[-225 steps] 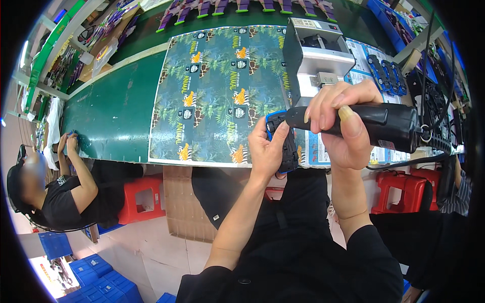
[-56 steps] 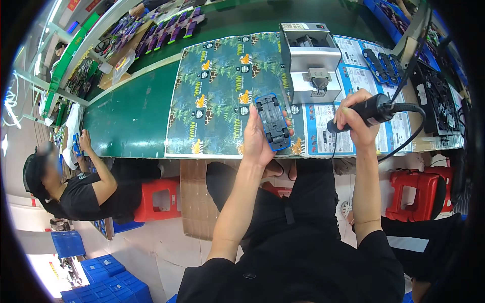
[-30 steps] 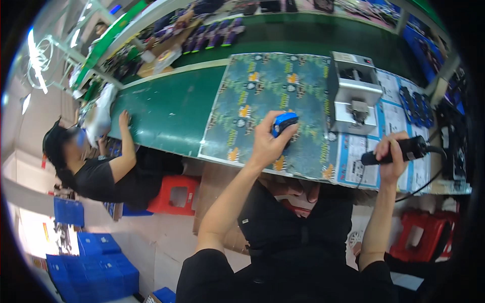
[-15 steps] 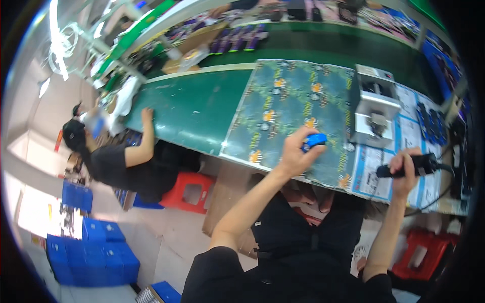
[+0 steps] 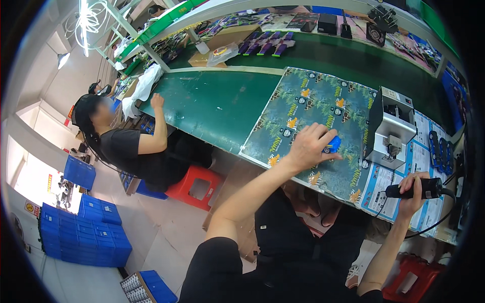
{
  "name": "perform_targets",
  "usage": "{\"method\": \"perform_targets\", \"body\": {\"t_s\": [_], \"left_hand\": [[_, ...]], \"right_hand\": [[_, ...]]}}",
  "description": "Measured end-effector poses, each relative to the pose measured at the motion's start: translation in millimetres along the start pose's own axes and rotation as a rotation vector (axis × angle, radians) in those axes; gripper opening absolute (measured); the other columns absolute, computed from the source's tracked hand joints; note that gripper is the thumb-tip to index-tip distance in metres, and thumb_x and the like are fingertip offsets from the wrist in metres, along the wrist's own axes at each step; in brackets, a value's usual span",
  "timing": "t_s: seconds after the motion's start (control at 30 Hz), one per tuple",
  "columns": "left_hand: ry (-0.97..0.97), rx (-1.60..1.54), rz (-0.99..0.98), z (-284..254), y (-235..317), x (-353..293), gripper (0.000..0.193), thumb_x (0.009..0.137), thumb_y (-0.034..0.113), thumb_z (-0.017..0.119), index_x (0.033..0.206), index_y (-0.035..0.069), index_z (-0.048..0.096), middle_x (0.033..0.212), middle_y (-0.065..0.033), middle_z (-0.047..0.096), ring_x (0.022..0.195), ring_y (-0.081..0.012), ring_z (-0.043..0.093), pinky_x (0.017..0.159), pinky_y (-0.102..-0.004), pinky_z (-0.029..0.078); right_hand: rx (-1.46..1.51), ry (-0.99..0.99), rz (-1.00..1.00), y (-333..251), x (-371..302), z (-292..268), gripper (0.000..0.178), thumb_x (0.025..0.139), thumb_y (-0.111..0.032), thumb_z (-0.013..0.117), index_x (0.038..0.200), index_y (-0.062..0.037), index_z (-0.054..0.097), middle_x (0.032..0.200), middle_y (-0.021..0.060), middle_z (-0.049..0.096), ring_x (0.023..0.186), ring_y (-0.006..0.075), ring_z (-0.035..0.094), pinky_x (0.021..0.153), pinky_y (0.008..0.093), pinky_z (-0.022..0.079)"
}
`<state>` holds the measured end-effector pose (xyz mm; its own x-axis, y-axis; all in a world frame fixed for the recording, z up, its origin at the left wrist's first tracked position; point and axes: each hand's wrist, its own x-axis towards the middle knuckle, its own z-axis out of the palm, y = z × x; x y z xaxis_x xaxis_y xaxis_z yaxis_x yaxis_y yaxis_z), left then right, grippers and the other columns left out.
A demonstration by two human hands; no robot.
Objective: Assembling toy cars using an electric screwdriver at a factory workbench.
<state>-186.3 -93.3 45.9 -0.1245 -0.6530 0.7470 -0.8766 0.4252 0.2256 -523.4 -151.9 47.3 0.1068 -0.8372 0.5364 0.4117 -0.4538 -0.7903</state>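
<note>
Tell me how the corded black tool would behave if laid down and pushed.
The black tool might roll, being round-bodied. The cable at its rear would probably tug against that. It looks hard and straight, so likely stiff.

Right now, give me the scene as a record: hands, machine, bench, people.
Left hand: grips small blue toy car; sheet contact unclear
Right hand: holds black cylindrical corded hand tool
Machine: boxy silver metal machine, beyond right hand
Bench: dark-green jungle-print sheet beneath left hand
Co-worker: left side, seated on red plastic stool
</note>
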Motion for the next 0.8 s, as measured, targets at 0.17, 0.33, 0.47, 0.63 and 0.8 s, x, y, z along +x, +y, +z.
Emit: {"method": "perform_targets", "body": {"t_s": [0.17, 0.33, 0.47, 0.63, 0.8], "left_hand": [[-0.322, 0.249, 0.131, -11.7, -33.3, -20.8, 0.074, 0.07, 0.062, 0.071, 0.118, 0.007, 0.059, 0.095, -0.0093, 0.054, 0.09, -0.026, 0.055, 0.08, -0.0371, 0.045], [-0.571, 0.276, 0.088, -37.3, -43.7, -33.3, 0.085, 0.073, 0.069, 0.065, 0.133, 0.01, 0.051, 0.123, -0.0152, 0.054, 0.12, -0.0325, 0.049, 0.108, -0.056, 0.029], [-0.554, 0.43, 0.053, -82.5, -88.1, -47.2, 0.09, 0.071, 0.066, 0.07, 0.143, 0.016, 0.045, 0.146, -0.0188, 0.038, 0.139, -0.0361, 0.032, 0.114, -0.0622, 0.015], [-0.304, 0.662, -0.444, -149.5, -167.5, -111.5, 0.098, 0.074, 0.064, 0.071, 0.148, 0.012, 0.036, 0.156, -0.0228, 0.022, 0.145, -0.0394, 0.02, 0.113, -0.0639, 0.01], [-0.065, 0.63, -0.534, -139.0, -177.3, -126.4, 0.088, 0.081, 0.053, 0.071, 0.146, 0.005, 0.036, 0.153, -0.0274, 0.024, 0.141, -0.043, 0.025, 0.113, -0.057, 0.02]], "right_hand": [[0.009, 0.002, 0.003, 1.9, 0.2, -1.8, 0.011, 0.095, -0.014, 0.053, 0.093, -0.0052, 0.046, 0.066, 0.0038, 0.047, 0.052, 0.0109, 0.045, 0.055, 0.0249, 0.042], [-0.019, 0.02, -0.01, -0.9, -0.2, 3.2, 0.013, 0.098, -0.014, 0.051, 0.09, -0.0064, 0.046, 0.064, 0.0024, 0.045, 0.051, 0.01, 0.043, 0.054, 0.0245, 0.04], [0.004, 0.027, 0.007, -2.0, -1.3, -0.3, 0.01, 0.095, -0.014, 0.052, 0.093, -0.0054, 0.046, 0.066, 0.0039, 0.047, 0.052, 0.0113, 0.045, 0.055, 0.0258, 0.042], [0.036, 0.03, 0.03, 1.1, 0.1, 3.6, 0.01, 0.095, -0.014, 0.053, 0.093, -0.0058, 0.046, 0.066, 0.0038, 0.047, 0.052, 0.0116, 0.045, 0.055, 0.0264, 0.042], [0.004, 0.042, -0.009, -3.8, -3.8, -2.1, 0.009, 0.094, -0.012, 0.053, 0.094, -0.0052, 0.047, 0.066, 0.0039, 0.048, 0.053, 0.0115, 0.045, 0.055, 0.0258, 0.041]]}}
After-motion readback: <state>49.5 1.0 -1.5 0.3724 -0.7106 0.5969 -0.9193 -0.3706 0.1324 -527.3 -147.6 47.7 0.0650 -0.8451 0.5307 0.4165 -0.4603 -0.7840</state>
